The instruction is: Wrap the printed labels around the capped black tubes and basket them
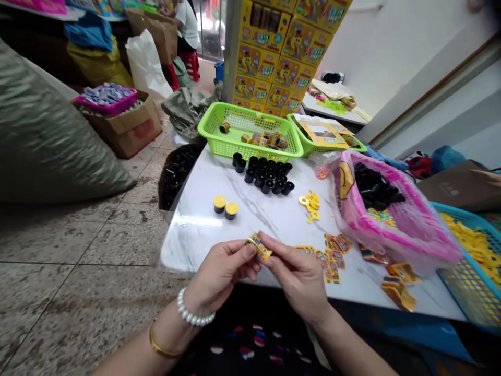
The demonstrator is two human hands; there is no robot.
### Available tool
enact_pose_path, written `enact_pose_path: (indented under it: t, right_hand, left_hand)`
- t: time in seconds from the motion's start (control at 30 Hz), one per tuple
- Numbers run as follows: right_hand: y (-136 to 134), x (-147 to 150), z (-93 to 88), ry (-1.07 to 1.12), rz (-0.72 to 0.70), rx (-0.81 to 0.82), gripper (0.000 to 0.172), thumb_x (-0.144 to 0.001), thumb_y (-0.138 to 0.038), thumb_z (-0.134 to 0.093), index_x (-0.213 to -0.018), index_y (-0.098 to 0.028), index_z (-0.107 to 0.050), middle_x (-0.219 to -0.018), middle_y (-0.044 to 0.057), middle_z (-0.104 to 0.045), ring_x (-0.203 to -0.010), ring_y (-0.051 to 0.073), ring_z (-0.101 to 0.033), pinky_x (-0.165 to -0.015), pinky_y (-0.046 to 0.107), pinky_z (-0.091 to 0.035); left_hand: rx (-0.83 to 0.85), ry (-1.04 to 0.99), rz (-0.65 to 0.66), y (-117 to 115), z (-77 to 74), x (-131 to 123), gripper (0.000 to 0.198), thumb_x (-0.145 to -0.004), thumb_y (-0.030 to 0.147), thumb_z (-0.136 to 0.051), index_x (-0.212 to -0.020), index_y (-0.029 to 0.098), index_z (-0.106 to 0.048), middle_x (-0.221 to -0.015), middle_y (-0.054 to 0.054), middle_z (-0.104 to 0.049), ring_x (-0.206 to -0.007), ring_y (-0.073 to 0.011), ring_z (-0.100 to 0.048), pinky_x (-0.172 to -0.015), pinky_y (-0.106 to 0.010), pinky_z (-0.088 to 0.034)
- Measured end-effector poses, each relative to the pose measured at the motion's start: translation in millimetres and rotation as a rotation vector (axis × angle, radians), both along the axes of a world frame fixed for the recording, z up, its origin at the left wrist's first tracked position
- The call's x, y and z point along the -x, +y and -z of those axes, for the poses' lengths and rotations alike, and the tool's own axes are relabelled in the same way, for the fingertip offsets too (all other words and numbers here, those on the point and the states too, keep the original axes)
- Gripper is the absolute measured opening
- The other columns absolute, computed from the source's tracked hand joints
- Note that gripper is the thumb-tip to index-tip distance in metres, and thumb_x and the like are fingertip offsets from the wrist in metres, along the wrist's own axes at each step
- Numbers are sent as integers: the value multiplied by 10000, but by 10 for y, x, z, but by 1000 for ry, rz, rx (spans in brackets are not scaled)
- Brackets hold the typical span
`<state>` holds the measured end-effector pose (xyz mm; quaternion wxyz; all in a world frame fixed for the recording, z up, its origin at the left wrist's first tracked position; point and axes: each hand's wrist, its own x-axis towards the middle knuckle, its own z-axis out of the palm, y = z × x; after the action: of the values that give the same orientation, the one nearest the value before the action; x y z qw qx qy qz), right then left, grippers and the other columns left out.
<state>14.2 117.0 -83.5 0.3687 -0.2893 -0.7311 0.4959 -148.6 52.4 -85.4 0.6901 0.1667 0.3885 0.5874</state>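
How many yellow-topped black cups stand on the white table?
2: the left cup and the right cup, side by side beyond the left hand. Others may be hidden behind it.

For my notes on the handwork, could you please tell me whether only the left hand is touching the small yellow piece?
No, the left hand and the right hand both have fingers on the small yellow piece.

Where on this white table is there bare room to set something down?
Bare tabletop shows mid-table, between the yellow-topped cups, black cups and yellow plastic pieces, and at the near left corner, beside the left hand. The right side is crowded: printed pieces, folded packaging, pink basket.
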Motion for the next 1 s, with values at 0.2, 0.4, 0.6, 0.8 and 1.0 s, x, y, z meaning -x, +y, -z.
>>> enact_pose_path:
  t: [0.2,0.4,0.6,0.8,1.0]
  right_hand:
    - [-57,57,172,32,104,1,334,-868,-173,-701,-1163,-329,-718,-1201,20,-715,-1084,257,-710,-998,457,-582]
    - [-35,5,174,-48,45,-235,407,-848,-174,-718,-1236,-290,-688,-1231,49,-711,-1105,244,-703,-985,395,-591]
    - [556,184,-262,-358,-79,-410,348,-836,-192,-679,-1183,-162,-695,-987,70,-780,-774,186,-748,-756,311,-629]
    - [2002,749,-865,-191,119,-319,479,-861,-326,-655,-1270,-85,-596,-983,69,-730,-840,160,-703,-734,310,-582]
    - [1809,254,-741,-348,141,-427,218,-897,-284,-612,-1009,-139,-729,-893,27,-726,-767,140,-677,-781,329,-558]
  left_hand:
    - [72,-39,10,42,81,-51,291,-764,364,-810,-791,84,-734,-665,-23,-665,-555,-68,-579,-557,-168,-470]
    - [68,-15,24,12,97,-37,343,-773,416,-789,-734,84,-710,-660,-26,-656,-521,-67,-578,-534,-169,-470]
    - [50,293,74,-40,59,84,450,-790,538,-718,-892,100,-747,-674,-45,-684,-487,-94,-569,-501,-211,-449]
    - [105,784,-165,-154,-5,330,400,-766,494,-738,-990,163,-763,-680,-22,-690,-602,-136,-577,-597,-234,-497]
    - [74,965,-144,-249,81,406,317,-752,483,-738,-959,247,-774,-893,-37,-756,-650,-172,-646,-605,-250,-548]
